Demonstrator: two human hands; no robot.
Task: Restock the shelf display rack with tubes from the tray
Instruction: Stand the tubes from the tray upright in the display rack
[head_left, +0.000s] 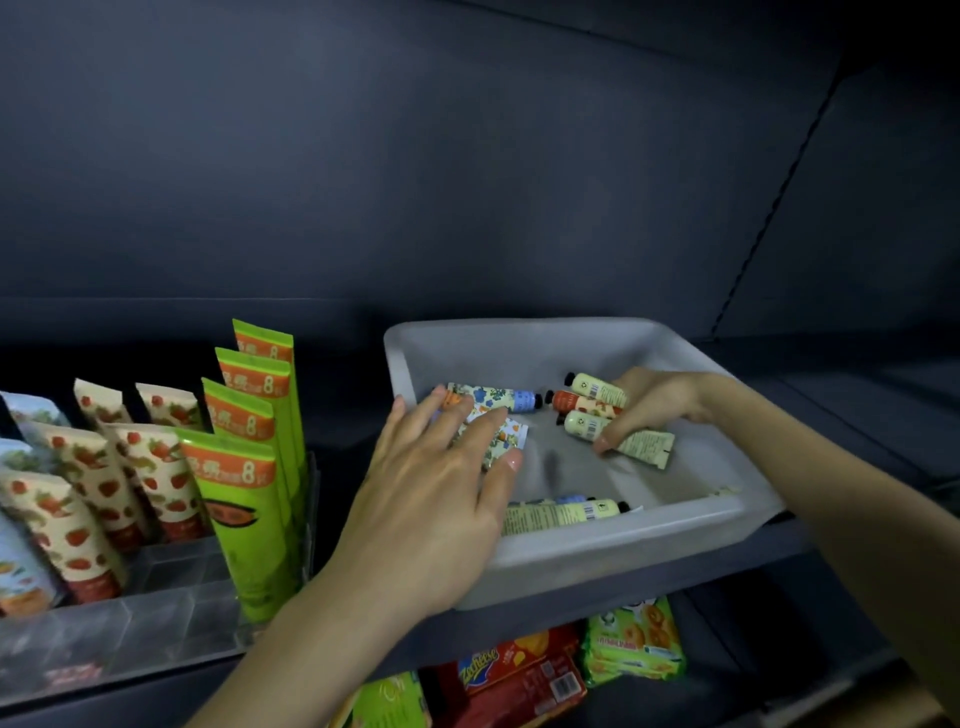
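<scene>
Clear display rack (156, 623) at lower left, stocked upright; grey tray (623, 551) at centre right; my left hand (447, 499) spread flat on floral tubes (498, 397); my right hand (660, 405) curled round pale green tubes (639, 441) inside the tray.

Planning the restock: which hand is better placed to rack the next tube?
Probably the left hand: it rests on the floral tubes at the tray's end nearest the rack. The right hand grips a pale green tube but would cross over.
</scene>
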